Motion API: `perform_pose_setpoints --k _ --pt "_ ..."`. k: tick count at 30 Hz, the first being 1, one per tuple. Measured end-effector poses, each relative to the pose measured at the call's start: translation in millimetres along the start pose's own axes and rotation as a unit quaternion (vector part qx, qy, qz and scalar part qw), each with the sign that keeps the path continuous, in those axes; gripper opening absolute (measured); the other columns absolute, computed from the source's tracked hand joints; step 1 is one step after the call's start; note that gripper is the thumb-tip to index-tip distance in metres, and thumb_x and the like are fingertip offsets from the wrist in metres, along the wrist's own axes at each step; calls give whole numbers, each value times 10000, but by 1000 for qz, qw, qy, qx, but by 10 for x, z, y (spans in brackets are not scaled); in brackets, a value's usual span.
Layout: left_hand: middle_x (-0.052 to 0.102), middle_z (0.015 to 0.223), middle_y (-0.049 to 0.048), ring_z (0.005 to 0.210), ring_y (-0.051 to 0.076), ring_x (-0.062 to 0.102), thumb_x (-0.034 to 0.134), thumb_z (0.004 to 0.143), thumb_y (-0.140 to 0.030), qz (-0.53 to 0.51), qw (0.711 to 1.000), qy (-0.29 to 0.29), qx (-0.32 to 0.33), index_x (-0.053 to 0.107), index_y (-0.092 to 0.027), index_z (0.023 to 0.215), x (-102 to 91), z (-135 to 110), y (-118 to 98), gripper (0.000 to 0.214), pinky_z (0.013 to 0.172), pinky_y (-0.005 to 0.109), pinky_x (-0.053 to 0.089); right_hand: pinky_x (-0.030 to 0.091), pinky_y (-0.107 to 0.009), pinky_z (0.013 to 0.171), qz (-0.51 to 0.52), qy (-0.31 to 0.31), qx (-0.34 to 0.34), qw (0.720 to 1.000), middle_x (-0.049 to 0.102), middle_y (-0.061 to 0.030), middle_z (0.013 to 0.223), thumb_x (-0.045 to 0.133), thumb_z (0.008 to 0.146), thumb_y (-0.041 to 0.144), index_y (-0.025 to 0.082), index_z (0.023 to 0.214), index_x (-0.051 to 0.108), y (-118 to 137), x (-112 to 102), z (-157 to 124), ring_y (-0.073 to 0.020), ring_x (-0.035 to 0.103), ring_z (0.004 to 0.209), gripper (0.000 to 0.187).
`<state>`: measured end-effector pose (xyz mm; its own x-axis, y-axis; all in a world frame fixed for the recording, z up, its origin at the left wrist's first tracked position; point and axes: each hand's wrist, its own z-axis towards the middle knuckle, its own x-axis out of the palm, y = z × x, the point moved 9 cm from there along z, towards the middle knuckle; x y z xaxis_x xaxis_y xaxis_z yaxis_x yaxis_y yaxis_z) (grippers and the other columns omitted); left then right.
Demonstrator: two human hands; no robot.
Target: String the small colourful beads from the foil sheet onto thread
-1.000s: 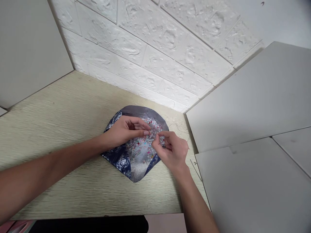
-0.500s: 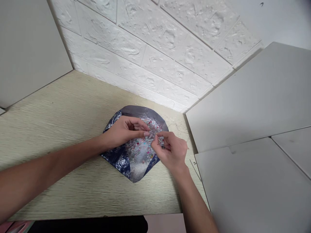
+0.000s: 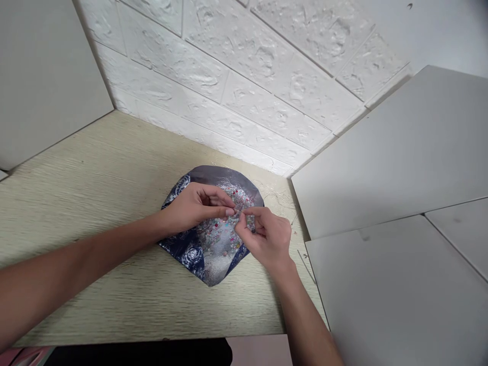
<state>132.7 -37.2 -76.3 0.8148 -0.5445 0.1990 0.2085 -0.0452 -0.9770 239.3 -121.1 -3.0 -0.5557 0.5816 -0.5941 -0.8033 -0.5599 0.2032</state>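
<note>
Here we are over the patterned blue cloth [image 3: 194,254], lying near the tabletop's [image 3: 95,213] back edge, beads [image 3: 221,231] heaped on it. The left hand [image 3: 194,207] and right hand [image 3: 267,239] both pinch narrowly over the heap, and whatever they hold is too small to make out! A white brick wall [image 3: 229,76] rises behind, grey panels [image 3: 389,147] crowd the right, a thin wire [image 3: 306,265] lies just beside. Nothing blocks them, and the right hand has edged closer to the left

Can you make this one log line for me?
left hand: pinching | right hand: pinching | held: too small to tell | below: coloured beads on blue rose-print cloth
</note>
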Motion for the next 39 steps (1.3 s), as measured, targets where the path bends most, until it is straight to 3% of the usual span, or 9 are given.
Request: perform_pose_setpoints --k 10,20,32,39 --pt "695 653 -27 615 53 608 774 682 -160 13 1000 -7 2 727 -159 761 -21 2 -4 92 592 134 478 282 -179 401 -18 -21 -4 1000 354 127 454 621 783 163 199 785 566 11 -45 16 -32 310 376 66" --pt "684 657 -14 619 76 603 761 705 -239 42 999 1 10 718 -159 790 -27 3 10 124 603 171 484 288 -189 419 -12 2 7 1000 440 106 480 607 800 168 196 795 576 1 2 4 -36 345 396 42" --pt "628 653 -1 625 101 556 588 859 -358 161 979 110 58 675 -158 769 235 -90 -70 236 575 196 450 281 -178 417 2 78 67 995 506 90 513 586 835 232 188 798 587 -124 138 -33 -33 384 398 57" --pt "644 712 8 660 109 565 643 820 -319 135 987 75 35 663 -154 870 153 -65 -6 174 607 210 445 267 -177 423 9 85 69 994 450 94 496 591 832 229 179 794 597 -108 159 -30 -36 356 411 63"
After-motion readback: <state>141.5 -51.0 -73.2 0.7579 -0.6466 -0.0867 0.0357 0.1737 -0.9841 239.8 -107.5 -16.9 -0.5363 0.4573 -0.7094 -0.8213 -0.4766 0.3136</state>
